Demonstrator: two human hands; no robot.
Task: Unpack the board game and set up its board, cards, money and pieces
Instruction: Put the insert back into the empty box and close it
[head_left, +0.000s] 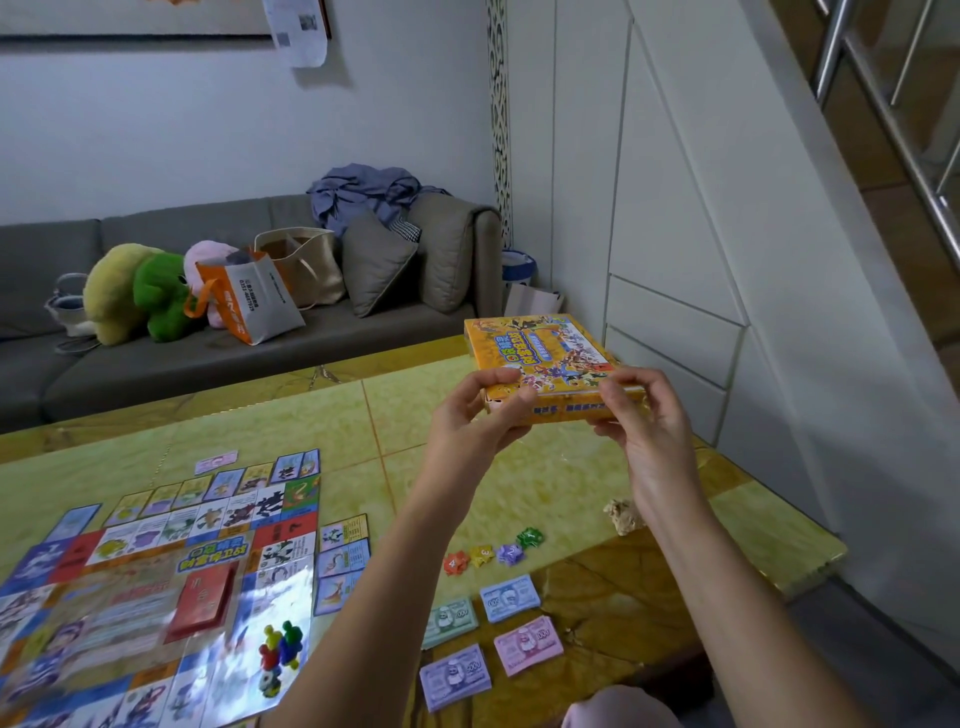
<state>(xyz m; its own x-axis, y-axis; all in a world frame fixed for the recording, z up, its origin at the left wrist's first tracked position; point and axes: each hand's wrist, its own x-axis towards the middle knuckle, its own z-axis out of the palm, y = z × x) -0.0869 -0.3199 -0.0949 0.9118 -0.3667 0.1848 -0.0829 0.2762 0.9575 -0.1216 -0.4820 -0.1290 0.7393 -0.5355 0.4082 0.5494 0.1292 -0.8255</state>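
While both hands hold the yellow game box (540, 358) above the far right part of the table (291, 415), the left hand (467, 421) pinches its near left corner and the right hand (644, 421) grips its near right corner, fingers curled around the edge; the underside is hidden. The board (130, 597) lies flat at the near left, cut off by the frame, with glare washing out its near right part. A red deck (202, 603) sits at its middle, and clustered pawns (280, 649) too bunched to count stand near its right edge. The left forearm partly covers a column of cards (343, 561) and the green money stack (449, 621). Three more money stacks (509, 600) and four coloured tokens (488, 553) lie between the forearms. A beige crumpled lump (623, 517) beside the right wrist is unidentifiable.
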